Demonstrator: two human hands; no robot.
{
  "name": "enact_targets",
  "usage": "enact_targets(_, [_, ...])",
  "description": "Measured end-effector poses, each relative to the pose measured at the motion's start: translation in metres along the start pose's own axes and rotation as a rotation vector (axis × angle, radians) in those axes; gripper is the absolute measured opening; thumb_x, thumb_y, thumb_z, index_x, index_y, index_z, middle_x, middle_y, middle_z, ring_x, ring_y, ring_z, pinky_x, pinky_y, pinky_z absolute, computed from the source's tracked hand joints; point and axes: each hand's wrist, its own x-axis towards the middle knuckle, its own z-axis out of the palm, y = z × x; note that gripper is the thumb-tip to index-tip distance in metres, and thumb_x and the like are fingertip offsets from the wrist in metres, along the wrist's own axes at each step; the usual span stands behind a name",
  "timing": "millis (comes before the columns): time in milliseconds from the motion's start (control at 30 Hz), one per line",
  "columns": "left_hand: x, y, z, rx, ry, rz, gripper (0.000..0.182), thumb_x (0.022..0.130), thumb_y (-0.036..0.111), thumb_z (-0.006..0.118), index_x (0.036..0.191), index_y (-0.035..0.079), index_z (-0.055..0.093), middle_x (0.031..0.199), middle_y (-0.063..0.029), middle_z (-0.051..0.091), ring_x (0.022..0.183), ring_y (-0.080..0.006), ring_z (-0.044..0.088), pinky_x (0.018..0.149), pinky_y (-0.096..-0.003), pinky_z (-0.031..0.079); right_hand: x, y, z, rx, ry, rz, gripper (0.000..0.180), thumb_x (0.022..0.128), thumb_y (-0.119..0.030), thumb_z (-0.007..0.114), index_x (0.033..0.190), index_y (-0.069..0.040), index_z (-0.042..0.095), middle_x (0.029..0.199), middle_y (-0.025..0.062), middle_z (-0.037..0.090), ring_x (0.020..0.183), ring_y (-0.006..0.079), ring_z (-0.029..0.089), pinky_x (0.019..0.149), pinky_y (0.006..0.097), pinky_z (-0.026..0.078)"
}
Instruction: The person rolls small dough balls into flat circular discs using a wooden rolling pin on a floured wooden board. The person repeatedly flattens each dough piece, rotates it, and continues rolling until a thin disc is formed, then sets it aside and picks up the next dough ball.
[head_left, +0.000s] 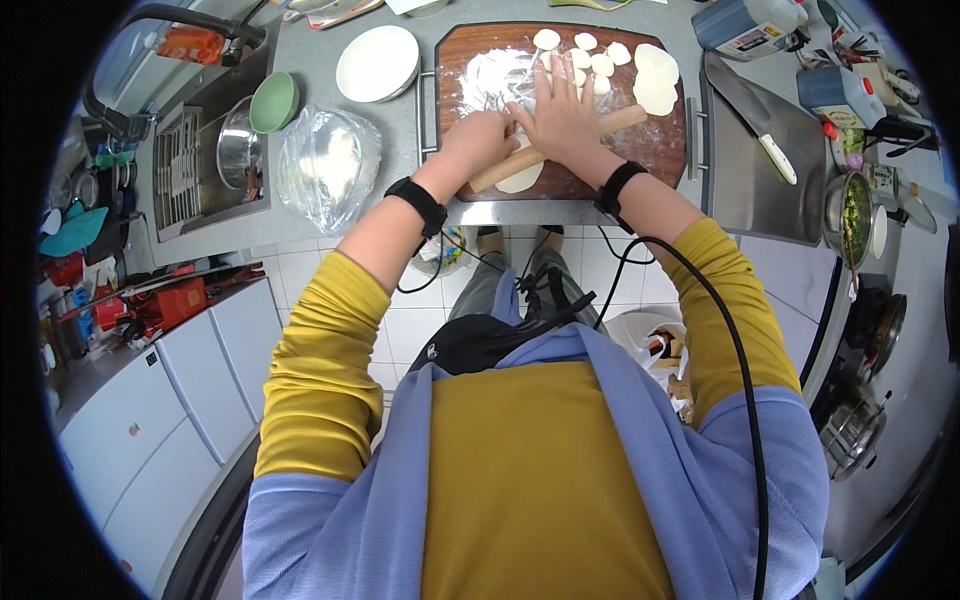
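A wooden rolling pin (501, 170) lies aslant on a floured wooden board (641, 161). My right hand (559, 124) rests flat across the pin, palm down, with its fingers stretched out toward several small dough pieces (601, 65). Beneath the pin is a flattened round of dough (521, 178), showing on both sides of it. My left hand (478, 140) is curled at the round's far edge, thumb and fingers pinched on it; the fingertips are partly hidden. White flour (491, 79) covers the board's left part. Rolled dough wrappers (655, 79) lie at its right, overlapping.
Left of the board are a white bowl (377, 64), a green bowl (274, 103), a plastic-covered bowl (330, 169) and the sink (210, 202). To the right, a kitchen knife (750, 112) lies on a metal surface (757, 187), near a pan of chopped green filling (853, 214). A black cable (739, 345) crosses my right arm.
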Motion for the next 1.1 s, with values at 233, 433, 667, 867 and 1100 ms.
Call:
enact_targets(233, [-0.013,-0.024,0.008,-0.157,0.118,-0.019,0.020,0.085,0.019,0.069,0.090,0.000,0.069,0.081,-0.0184,0.071,0.077,-0.0330,0.071,0.071,-0.0434,0.055,-0.103,0.012,-0.052,0.037,-0.354,-0.029,0.087,0.096,-0.059,0.051,0.152,0.005,0.031,0.160,0.0287,0.025,0.151,0.0409,0.020,0.118,0.0611,0.016])
enact_targets(433, [-0.014,-0.030,-0.003,-0.089,-0.140,-0.053,0.025,0.083,0.024,0.075,0.087,-0.001,0.069,0.076,-0.0164,0.070,0.071,-0.0276,0.071,0.065,-0.0387,0.054,-0.032,0.001,-0.011,0.030,-0.061,-0.021,0.082,0.097,-0.059,0.050,0.148,0.005,0.041,0.157,0.0280,0.033,0.152,0.0393,0.021,0.117,0.0653,0.013])
enact_targets(667, [-0.005,-0.022,0.006,-0.016,0.054,-0.009,0.026,0.082,0.027,0.073,0.090,0.002,0.071,0.085,-0.0174,0.072,0.080,-0.0362,0.069,0.075,-0.0442,0.054,-0.024,-0.002,-0.016,0.087,-0.004,-0.016,0.082,0.096,-0.058,0.051,0.149,0.004,0.039,0.157,0.0267,0.033,0.151,0.0394,0.022,0.117,0.0645,0.014])
enact_targets(867, [-0.018,-0.037,0.002,-0.314,-0.098,-0.123,0.027,0.085,0.026,0.074,0.087,-0.001,0.068,0.079,-0.0175,0.071,0.071,-0.0273,0.072,0.061,-0.0400,0.055,-0.095,0.008,-0.042,0.083,-0.195,-0.023,0.080,0.096,-0.056,0.053,0.148,0.004,0.039,0.157,0.0272,0.032,0.150,0.0391,0.024,0.117,0.0629,0.017])
enact_targets(1100, [-0.010,-0.017,-0.005,-0.035,-0.070,-0.076,0.025,0.083,0.026,0.072,0.090,0.002,0.072,0.085,-0.0186,0.072,0.081,-0.0329,0.071,0.073,-0.0427,0.055,0.010,-0.006,0.002,-0.042,0.051,0.015,0.079,0.097,-0.058,0.049,0.146,0.003,0.045,0.156,0.0271,0.035,0.151,0.0382,0.024,0.116,0.0665,0.012])
